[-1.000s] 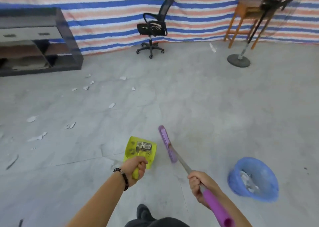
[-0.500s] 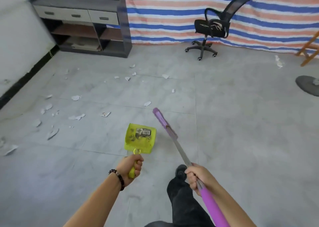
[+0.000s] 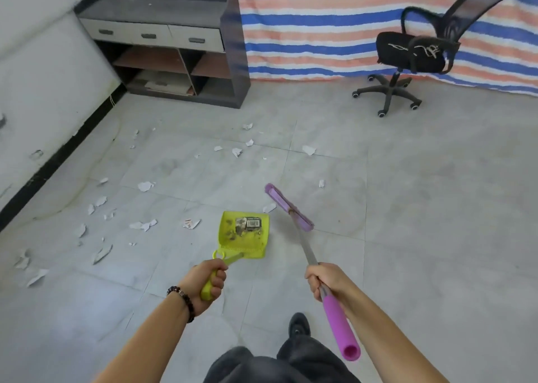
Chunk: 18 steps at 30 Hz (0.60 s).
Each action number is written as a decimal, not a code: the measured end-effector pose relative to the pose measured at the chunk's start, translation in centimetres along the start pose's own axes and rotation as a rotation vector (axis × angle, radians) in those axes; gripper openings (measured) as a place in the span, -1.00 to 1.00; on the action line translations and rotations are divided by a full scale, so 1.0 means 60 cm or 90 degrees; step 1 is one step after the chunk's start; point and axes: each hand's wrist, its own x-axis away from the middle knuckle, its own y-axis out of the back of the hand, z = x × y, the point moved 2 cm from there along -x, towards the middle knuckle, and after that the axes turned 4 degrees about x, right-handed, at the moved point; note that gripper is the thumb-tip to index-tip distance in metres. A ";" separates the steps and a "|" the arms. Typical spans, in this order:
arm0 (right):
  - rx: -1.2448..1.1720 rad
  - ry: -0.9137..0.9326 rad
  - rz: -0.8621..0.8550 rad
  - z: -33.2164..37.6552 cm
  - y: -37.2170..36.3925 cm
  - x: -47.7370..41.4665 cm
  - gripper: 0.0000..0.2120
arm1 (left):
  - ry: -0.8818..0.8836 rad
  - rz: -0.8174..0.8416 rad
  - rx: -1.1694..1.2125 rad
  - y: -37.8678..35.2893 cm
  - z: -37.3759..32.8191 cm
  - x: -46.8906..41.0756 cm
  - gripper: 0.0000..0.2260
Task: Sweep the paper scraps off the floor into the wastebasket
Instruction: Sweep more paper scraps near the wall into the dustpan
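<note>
My left hand grips the handle of a yellow-green dustpan, held low over the grey floor. My right hand grips the metal shaft of a broom with a purple head and a purple grip end. White paper scraps lie scattered ahead and to the left, one scrap just beyond the dustpan, beside the broom head. The wastebasket is out of view.
A dark cabinet with drawers and shelves stands at the back left against a white wall with a black skirting. A black office chair stands at the back right before a striped tarp. My shoe shows at the bottom.
The view has swung left and moved forward; the blue wastebasket, fan stand and wooden stool have left the frame. The scraps and cabinet are nearer. Both hands keep their grips.
</note>
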 end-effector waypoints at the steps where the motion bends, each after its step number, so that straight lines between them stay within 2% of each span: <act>1: 0.023 -0.008 0.000 0.031 0.003 -0.021 -0.67 | -0.003 -0.011 0.016 -0.007 -0.020 -0.011 -0.86; 7: 0.136 -0.012 0.005 0.204 -0.001 -0.161 -0.78 | -0.006 -0.060 0.025 -0.027 -0.145 -0.115 -0.94; 13: 0.210 0.008 0.012 0.387 -0.054 -0.311 -0.87 | -0.027 -0.073 0.082 -0.032 -0.328 -0.253 -0.91; 18: 0.267 0.031 0.002 0.575 -0.120 -0.420 -0.91 | -0.012 -0.084 -0.064 -0.048 -0.487 -0.332 -0.94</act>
